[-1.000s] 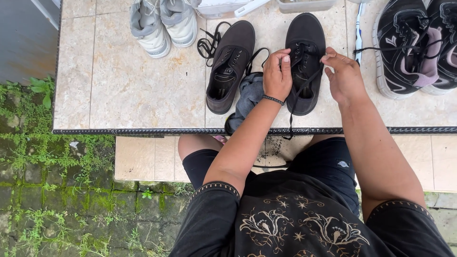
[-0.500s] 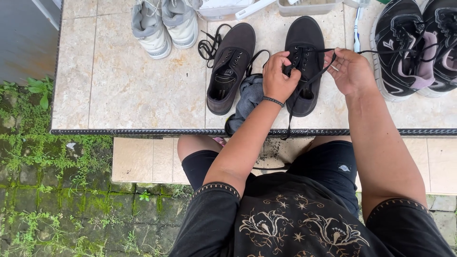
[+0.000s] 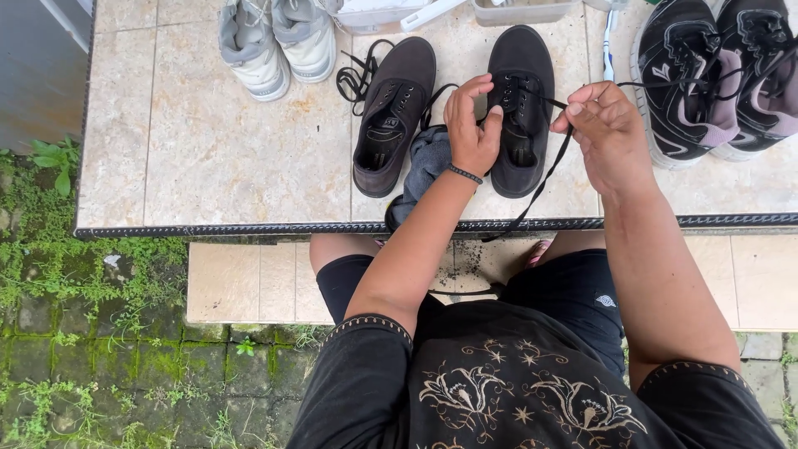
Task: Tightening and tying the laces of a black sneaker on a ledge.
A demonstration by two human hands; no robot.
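Two black canvas shoes stand on a tiled ledge (image 3: 208, 166). My left hand (image 3: 470, 125) rests on the left side of the right-hand black shoe (image 3: 519, 108), fingers pinched at its eyelets. My right hand (image 3: 603, 129) is closed on the black lace (image 3: 544, 179), pulling it out to the right; the lace's loose end trails over the ledge's edge. The other black shoe (image 3: 391, 116) lies to the left with its lace loose behind it. A dark grey cloth (image 3: 424, 166) lies between the two shoes, partly under my left wrist.
A pair of grey-white sneakers (image 3: 274, 41) stands at the back left. A pair of black sports shoes (image 3: 706, 75) with pink lining sits at the right. White plastic containers (image 3: 465, 10) are at the far edge. Mossy paving (image 3: 83, 333) lies below left.
My right hand has drawn the lace farther out to the right and lifted slightly. My left hand stayed on the shoe.
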